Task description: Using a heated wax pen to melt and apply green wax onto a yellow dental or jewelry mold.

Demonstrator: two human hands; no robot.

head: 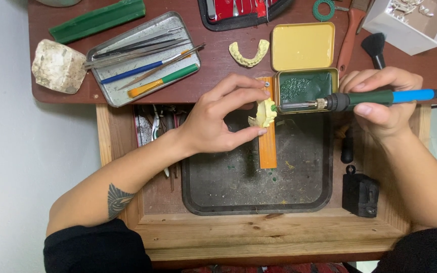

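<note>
At centre of the worktop (218, 71), over the dark tray (238, 187), the left hand (218, 121) pinches a pale yellow dental cast (266, 112) betw. thumb and fingers, resting on an orange wooden peg (267, 146). The right hand (380, 101) grips a green-blue heated tool (370, 97); its long axis runs 3-to-9 o'clock, metal tip meeting the cast from 3 o'clock, just below the open tin of green wax (304, 83). Left hand is nearer the cast.
</note>
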